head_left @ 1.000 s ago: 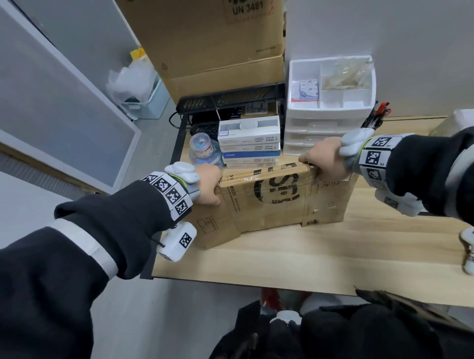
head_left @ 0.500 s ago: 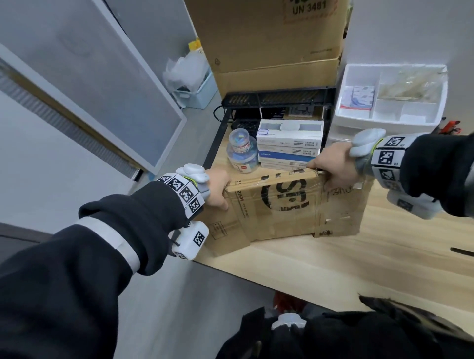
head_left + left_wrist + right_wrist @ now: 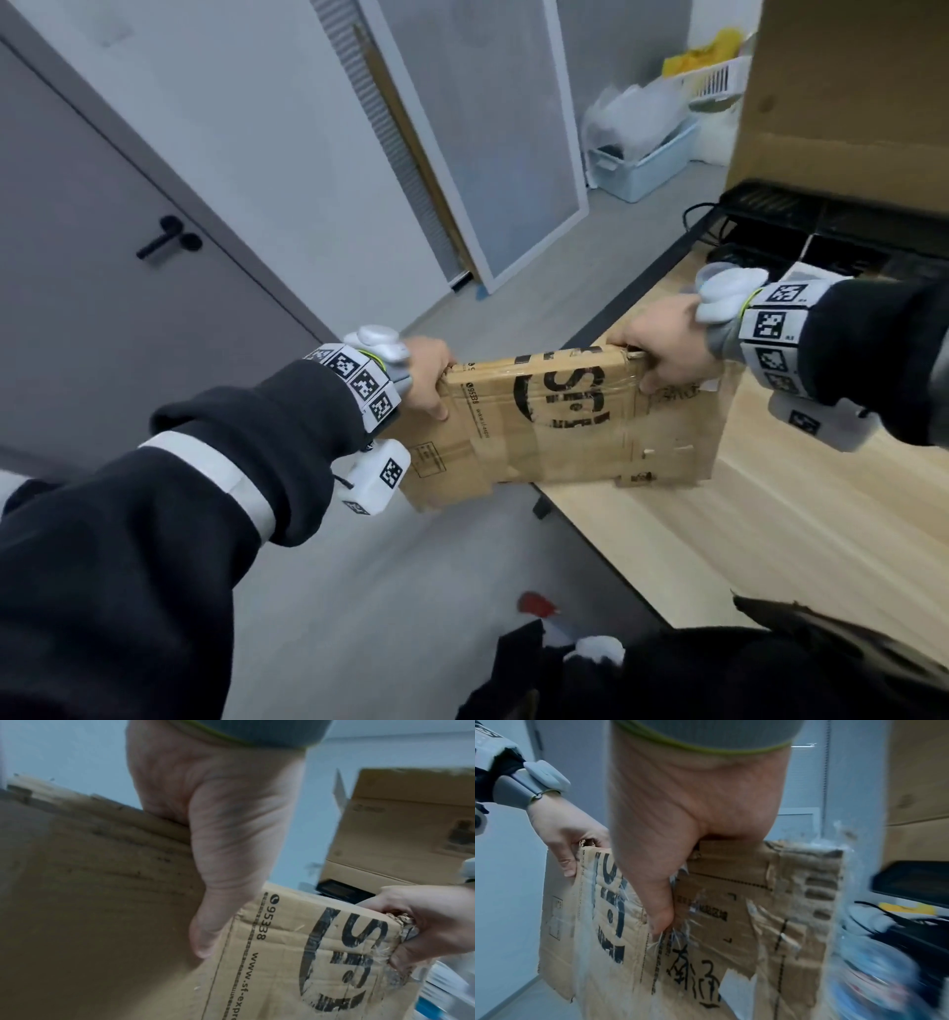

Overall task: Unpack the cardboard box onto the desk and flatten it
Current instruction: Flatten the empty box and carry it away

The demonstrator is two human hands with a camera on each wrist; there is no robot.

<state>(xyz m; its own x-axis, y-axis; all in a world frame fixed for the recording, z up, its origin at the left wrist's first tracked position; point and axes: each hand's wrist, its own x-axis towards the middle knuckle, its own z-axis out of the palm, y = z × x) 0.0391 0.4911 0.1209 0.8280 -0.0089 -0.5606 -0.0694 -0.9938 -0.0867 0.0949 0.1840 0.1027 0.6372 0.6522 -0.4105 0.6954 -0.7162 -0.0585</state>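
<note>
The flattened cardboard box point(image 3: 565, 416), brown with a black printed logo and torn clear tape, hangs upright between both hands at the desk's point(image 3: 770, 539) left end. Its left part sticks out past the desk edge over the floor. My left hand point(image 3: 429, 377) grips the box's top left corner, thumb on the near face point(image 3: 205, 923). My right hand point(image 3: 662, 349) grips the top right corner, thumb pressed on the printed face point(image 3: 659, 902). In the wrist views the flat box point(image 3: 282, 953) point(image 3: 706, 923) fills the lower part, and the fingers behind it are hidden.
A grey door point(image 3: 102, 267) and a leaning white-framed panel point(image 3: 493, 144) stand at the left. A pale blue bin point(image 3: 647, 164) with plastic bags sits on the floor beyond. Large cardboard boxes point(image 3: 847, 92) and a black tray point(image 3: 801, 205) are at the desk's far end.
Both hands have carried the flat box leftward, so it now overhangs the desk's left edge. The head view has swung left, and the small boxes, bottle and drawer unit have left the frame.
</note>
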